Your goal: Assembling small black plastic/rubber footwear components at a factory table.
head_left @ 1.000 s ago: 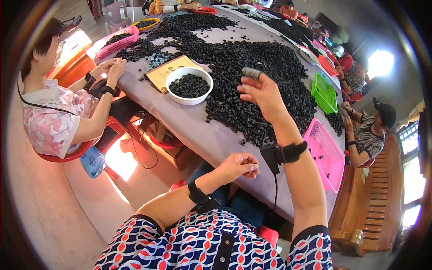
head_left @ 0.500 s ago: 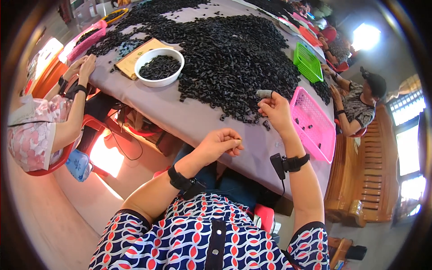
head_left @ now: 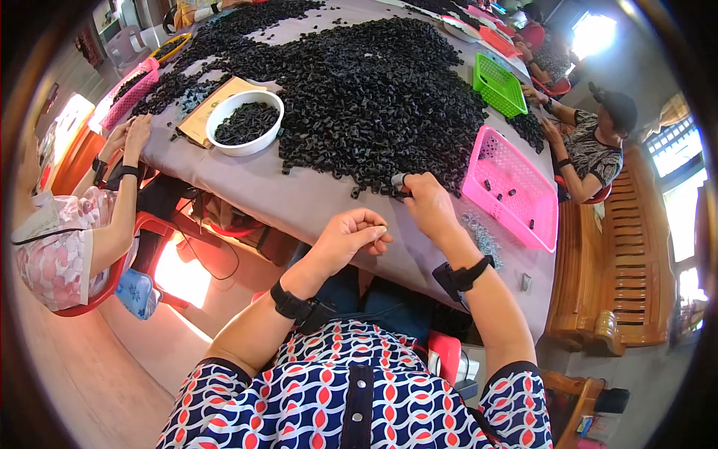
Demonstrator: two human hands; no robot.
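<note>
Here, nearest me, I see the left hand (head_left: 351, 236) over the table's (head_left: 314, 198) near edge, fingers curled; I cannot tell its grip. Just beyond, the right hand (head_left: 432, 206) bends at the heap of black pieces (head_left: 374, 112), its grip likewise unclear to me. A pink basket (head_left: 505, 215) sits toward the right edge, a white bowl (head_left: 244, 150) toward the left.

head view: left fisheye | worn on head | faces down | shirt (head_left: 318, 396) close below, table (head_left: 299, 200) beyond
</note>
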